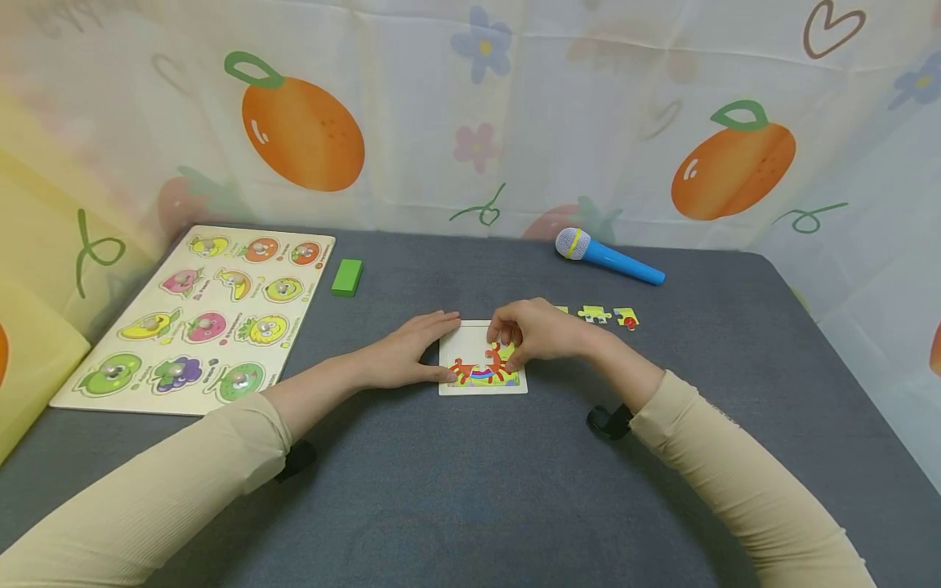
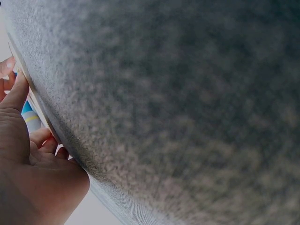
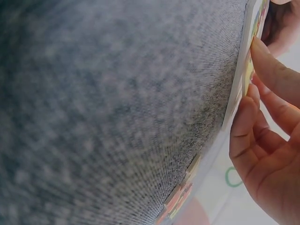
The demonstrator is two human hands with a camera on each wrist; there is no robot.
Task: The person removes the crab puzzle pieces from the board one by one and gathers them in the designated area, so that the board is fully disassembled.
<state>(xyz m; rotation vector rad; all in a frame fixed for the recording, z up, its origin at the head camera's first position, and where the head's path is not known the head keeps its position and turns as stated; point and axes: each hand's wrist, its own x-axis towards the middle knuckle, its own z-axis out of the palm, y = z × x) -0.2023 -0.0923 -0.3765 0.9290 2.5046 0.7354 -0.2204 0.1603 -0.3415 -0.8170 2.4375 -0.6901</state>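
Observation:
A small jigsaw puzzle tray (image 1: 483, 390) with a pale rim lies on the grey table, partly filled with pieces showing a red figure and a rainbow-coloured band. Along its left side rests my left hand (image 1: 403, 353), thumb on the lower left and straight fingers by the upper left corner. Over the tray's right half, my right hand (image 1: 542, 329) has its thumb and curled fingers on a yellow puzzle piece (image 3: 248, 75), largely hidden by the fingers. Loose puzzle pieces (image 1: 594, 314) lie right of the tray, one partly behind the right hand.
A wooden fruit puzzle board (image 1: 243, 306) with knobbed pieces lies at the left. Beside it is a green block (image 1: 347, 278). A blue toy microphone (image 1: 613, 257) lies at the back right, before a printed curtain (image 1: 412, 106).

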